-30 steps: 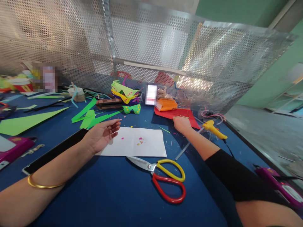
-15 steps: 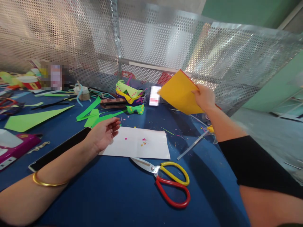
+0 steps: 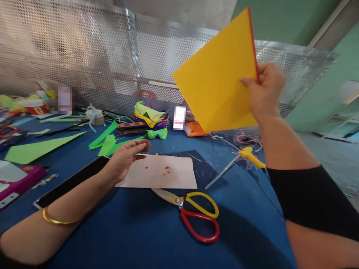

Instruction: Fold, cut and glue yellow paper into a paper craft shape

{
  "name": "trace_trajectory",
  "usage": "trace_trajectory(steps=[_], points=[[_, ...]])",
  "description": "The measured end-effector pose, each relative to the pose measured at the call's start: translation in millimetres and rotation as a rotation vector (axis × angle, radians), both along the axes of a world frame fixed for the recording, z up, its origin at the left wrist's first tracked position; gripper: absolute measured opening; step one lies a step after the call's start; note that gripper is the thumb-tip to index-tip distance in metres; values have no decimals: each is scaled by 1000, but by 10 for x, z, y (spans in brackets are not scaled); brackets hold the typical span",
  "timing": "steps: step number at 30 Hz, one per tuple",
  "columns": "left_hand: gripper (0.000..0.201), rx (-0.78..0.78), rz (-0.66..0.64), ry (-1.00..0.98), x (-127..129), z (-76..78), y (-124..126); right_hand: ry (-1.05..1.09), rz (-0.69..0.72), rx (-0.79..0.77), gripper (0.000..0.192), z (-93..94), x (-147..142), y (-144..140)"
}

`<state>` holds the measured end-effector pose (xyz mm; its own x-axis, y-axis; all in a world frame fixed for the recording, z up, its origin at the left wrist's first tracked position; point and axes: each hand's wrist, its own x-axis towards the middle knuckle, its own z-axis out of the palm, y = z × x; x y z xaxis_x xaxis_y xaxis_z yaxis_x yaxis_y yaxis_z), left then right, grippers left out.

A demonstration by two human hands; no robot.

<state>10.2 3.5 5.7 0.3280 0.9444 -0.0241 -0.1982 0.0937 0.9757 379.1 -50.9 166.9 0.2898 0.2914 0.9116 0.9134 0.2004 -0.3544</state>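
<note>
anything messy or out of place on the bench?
Mostly clutter. Tiny coloured paper bits lie scattered on the white sheet and the blue table; green offcuts sprawl behind it. The scissors lie loose, overlapping the sheet's edge.

Below your raised right grip (image 3: 263, 91) the blue bench (image 3: 134, 239) lies open; only the glue gun (image 3: 251, 156) and scissors (image 3: 196, 211) stand there. Ahead of your left grip (image 3: 126, 158), green paper strips (image 3: 106, 140) crowd the way.

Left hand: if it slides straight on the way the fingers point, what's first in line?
The left hand lies palm-up, fingers pointing right over the white paper. Straight on, it would probably cross that sheet and reach the small coloured scraps first. Depth is unclear.
</note>
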Motion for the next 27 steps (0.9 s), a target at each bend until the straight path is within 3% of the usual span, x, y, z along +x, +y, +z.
trace_trajectory(steps=[4, 8, 9, 12, 16, 22, 27], points=[[39, 159, -87, -2, 114, 196, -87, 227, 351, -9, 14, 177, -272, -231], [42, 211, -326, -116, 358, 441, -283, 655, 657, -220, 10, -59, -621, -311], [40, 165, -333, -176, 428, 485, -338, 769, 669, -274, 10, -171, -689, -301], [29, -75, -221, -255, 611, 547, -474, 841, 642, -328, 7, -541, -805, -252], [23, -255, -134, -274, 710, 492, -520, 838, 555, -320, 20, -952, -784, -288], [27, -274, -81, -305, 675, 322, -327, 817, 447, -397, 38, -1332, -725, -441], [29, -272, -147, -293, 675, 212, -260, 874, 444, -458, 32, -1527, -705, -379]])
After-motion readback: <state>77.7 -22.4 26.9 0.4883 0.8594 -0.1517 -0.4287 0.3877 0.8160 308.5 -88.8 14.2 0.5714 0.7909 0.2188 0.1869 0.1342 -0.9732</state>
